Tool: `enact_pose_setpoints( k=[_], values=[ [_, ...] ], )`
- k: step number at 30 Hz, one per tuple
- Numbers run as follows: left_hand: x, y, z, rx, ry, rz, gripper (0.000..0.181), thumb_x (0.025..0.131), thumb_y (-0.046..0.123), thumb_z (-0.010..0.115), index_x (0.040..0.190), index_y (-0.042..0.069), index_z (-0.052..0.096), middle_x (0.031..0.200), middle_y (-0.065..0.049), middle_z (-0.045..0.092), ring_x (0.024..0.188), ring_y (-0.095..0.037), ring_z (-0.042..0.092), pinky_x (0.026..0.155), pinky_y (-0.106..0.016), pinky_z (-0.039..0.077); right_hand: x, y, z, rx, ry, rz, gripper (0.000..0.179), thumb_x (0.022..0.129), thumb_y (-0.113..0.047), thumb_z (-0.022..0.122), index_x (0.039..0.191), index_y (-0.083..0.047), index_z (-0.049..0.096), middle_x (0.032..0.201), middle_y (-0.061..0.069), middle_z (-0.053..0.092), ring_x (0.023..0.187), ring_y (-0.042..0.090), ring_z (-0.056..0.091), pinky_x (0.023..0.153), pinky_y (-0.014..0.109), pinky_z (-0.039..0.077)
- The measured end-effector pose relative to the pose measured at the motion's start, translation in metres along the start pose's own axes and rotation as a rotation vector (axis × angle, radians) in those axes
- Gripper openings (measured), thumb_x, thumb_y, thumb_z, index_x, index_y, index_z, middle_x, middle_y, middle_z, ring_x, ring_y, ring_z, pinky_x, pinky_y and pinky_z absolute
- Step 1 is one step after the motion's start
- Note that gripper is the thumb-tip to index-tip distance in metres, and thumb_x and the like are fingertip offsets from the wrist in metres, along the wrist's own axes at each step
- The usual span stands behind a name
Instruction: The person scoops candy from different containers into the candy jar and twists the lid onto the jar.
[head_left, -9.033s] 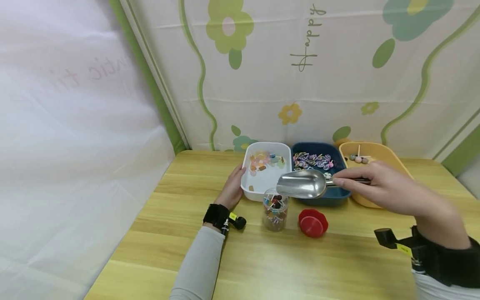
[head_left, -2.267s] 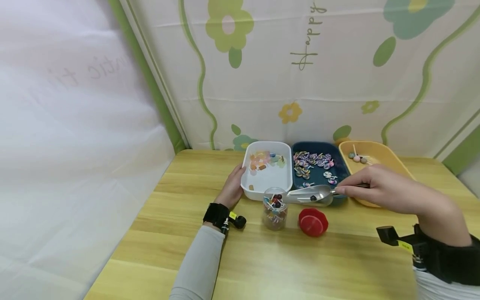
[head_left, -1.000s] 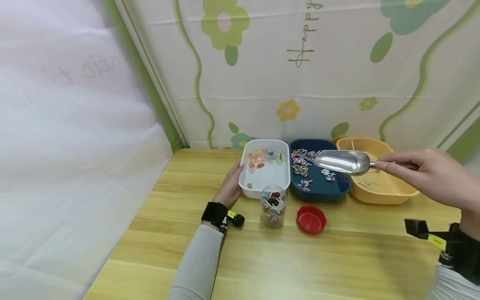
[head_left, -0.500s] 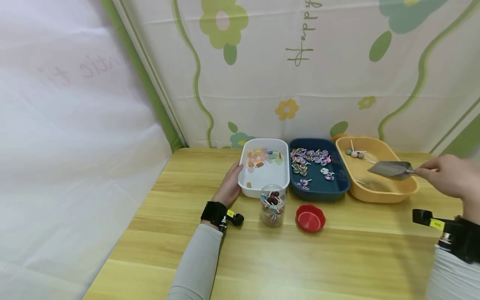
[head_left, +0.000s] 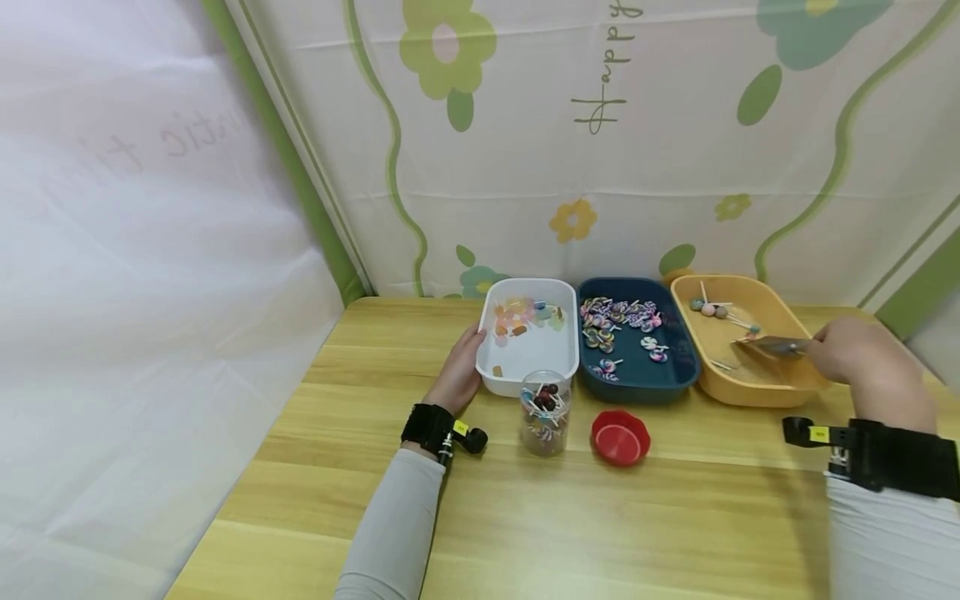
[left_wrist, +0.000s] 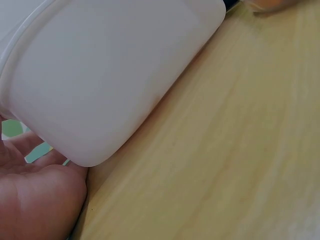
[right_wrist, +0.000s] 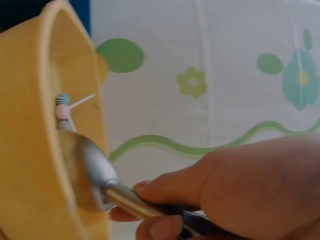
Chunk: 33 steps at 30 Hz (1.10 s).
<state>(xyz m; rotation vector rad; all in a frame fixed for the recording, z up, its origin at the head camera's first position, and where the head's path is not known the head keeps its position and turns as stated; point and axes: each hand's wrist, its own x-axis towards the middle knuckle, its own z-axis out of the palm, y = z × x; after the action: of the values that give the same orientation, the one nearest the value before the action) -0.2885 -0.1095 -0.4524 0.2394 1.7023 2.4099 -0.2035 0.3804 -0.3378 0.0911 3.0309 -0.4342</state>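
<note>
My right hand [head_left: 862, 354] grips the handle of a metal scoop [head_left: 783, 347], its blade tip down inside the yellow tray [head_left: 757, 393]. Several ball-shaped lollipops [head_left: 708, 309] lie in that tray, one just beyond the blade. In the right wrist view, thumb and fingers wrap the scoop's handle [right_wrist: 131, 199] and the tray wall hides part of the blade. My left hand [head_left: 456, 373] holds the left side of the white tray [head_left: 546, 362], thumb at its rim. That tray contains several small translucent coloured pieces [head_left: 517, 317].
Between the two trays stands a dark blue tray [head_left: 652, 383] with several swirl lollipops [head_left: 600, 337]. In front are a clear jar [head_left: 545, 433] filled with lollipops and a red lid [head_left: 621, 439]. A flowered curtain [head_left: 660, 150] hangs behind the table [head_left: 570, 533].
The scoop has moved from over the jar, past the blue tray, rightward and down into the yellow tray, where some lollipops have shifted. My left hand stays at the white tray.
</note>
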Motion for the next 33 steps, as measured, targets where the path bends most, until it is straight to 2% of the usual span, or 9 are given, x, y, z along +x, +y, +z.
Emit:
enact_pose_setpoints(
  k=[5, 9, 12, 14, 19, 23, 27, 30, 33],
  values=[
    [0.000, 0.000, 0.001, 0.001, 0.010, -0.006, 0.048, 0.104, 0.029, 0.033, 0.148, 0.014, 0.020, 0.152, -0.007, 0.021, 0.135, -0.024, 0.020, 0.112, -0.040, 0.020, 0.002, -0.001, 0.005, 0.029, 0.001, 0.111, 0.043, 0.096, -0.029, 0.037, 0.066, -0.006, 0.057, 0.058, 0.006, 0.043, 0.054, 0.022, 0.042, 0.046, 0.032, 0.034],
    [0.000, 0.001, 0.001, 0.006, 0.027, -0.007, 0.047, 0.104, 0.030, 0.035, 0.147, 0.015, 0.024, 0.151, -0.007, 0.024, 0.134, -0.023, 0.022, 0.111, -0.039, 0.022, 0.004, 0.001, 0.008, 0.062, 0.004, 0.167, 0.040, 0.097, -0.030, 0.037, 0.094, 0.002, 0.060, 0.065, 0.010, 0.045, 0.059, 0.026, 0.044, 0.049, 0.037, 0.035],
    [0.000, 0.001, 0.000, 0.014, 0.029, -0.005, 0.048, 0.104, 0.030, 0.035, 0.148, 0.015, 0.024, 0.151, -0.008, 0.024, 0.134, -0.023, 0.023, 0.111, -0.039, 0.022, 0.006, 0.004, 0.010, 0.064, 0.006, 0.182, 0.043, 0.097, -0.031, 0.037, 0.115, 0.004, 0.054, 0.072, 0.014, 0.048, 0.063, 0.028, 0.044, 0.053, 0.042, 0.036],
    [0.000, 0.000, 0.000, 0.018, 0.024, -0.003, 0.048, 0.104, 0.029, 0.035, 0.148, 0.014, 0.023, 0.151, -0.008, 0.022, 0.134, -0.023, 0.023, 0.111, -0.040, 0.022, 0.008, 0.006, 0.013, 0.061, 0.004, 0.183, 0.046, 0.098, -0.033, 0.036, 0.122, 0.004, 0.050, 0.081, 0.020, 0.051, 0.066, 0.031, 0.046, 0.054, 0.044, 0.036],
    [-0.001, -0.001, -0.001, 0.027, 0.022, -0.015, 0.049, 0.103, 0.031, 0.035, 0.148, 0.016, 0.022, 0.152, -0.006, 0.021, 0.134, -0.021, 0.022, 0.111, -0.038, 0.022, 0.014, 0.013, 0.021, 0.037, 0.012, 0.070, 0.057, 0.099, -0.042, 0.033, 0.129, 0.005, 0.045, 0.114, 0.039, 0.046, 0.085, 0.048, 0.049, 0.059, 0.051, 0.043],
    [0.000, -0.001, -0.001, 0.038, 0.028, -0.024, 0.049, 0.103, 0.031, 0.035, 0.148, 0.017, 0.022, 0.152, -0.004, 0.021, 0.134, -0.019, 0.022, 0.111, -0.036, 0.023, 0.022, 0.011, 0.028, 0.018, 0.016, -0.031, 0.066, 0.099, -0.049, 0.028, 0.132, 0.005, 0.044, 0.126, 0.041, 0.036, 0.100, 0.056, 0.042, 0.068, 0.059, 0.044],
    [0.000, -0.001, -0.001, 0.038, 0.034, -0.028, 0.049, 0.103, 0.031, 0.035, 0.148, 0.017, 0.023, 0.151, -0.003, 0.022, 0.134, -0.018, 0.022, 0.110, -0.036, 0.023, 0.032, 0.001, 0.035, 0.042, -0.010, -0.117, 0.063, 0.100, -0.046, 0.030, 0.129, 0.007, 0.047, 0.124, 0.040, 0.042, 0.098, 0.051, 0.046, 0.068, 0.055, 0.045],
    [0.000, 0.000, -0.001, 0.037, 0.037, -0.028, 0.049, 0.103, 0.031, 0.035, 0.148, 0.016, 0.023, 0.152, -0.003, 0.022, 0.134, -0.018, 0.022, 0.111, -0.036, 0.023, 0.038, -0.006, 0.040, 0.071, -0.024, -0.166, 0.057, 0.101, -0.040, 0.034, 0.127, 0.008, 0.049, 0.118, 0.038, 0.048, 0.085, 0.041, 0.052, 0.062, 0.046, 0.044],
    [0.000, 0.000, 0.000, 0.034, 0.036, -0.024, 0.049, 0.103, 0.031, 0.036, 0.148, 0.016, 0.023, 0.152, -0.004, 0.022, 0.134, -0.019, 0.022, 0.111, -0.037, 0.022, 0.042, -0.009, 0.046, 0.091, -0.002, -0.212, 0.051, 0.101, -0.033, 0.037, 0.124, 0.010, 0.050, 0.116, 0.038, 0.049, 0.079, 0.035, 0.053, 0.062, 0.045, 0.044]
  ],
)
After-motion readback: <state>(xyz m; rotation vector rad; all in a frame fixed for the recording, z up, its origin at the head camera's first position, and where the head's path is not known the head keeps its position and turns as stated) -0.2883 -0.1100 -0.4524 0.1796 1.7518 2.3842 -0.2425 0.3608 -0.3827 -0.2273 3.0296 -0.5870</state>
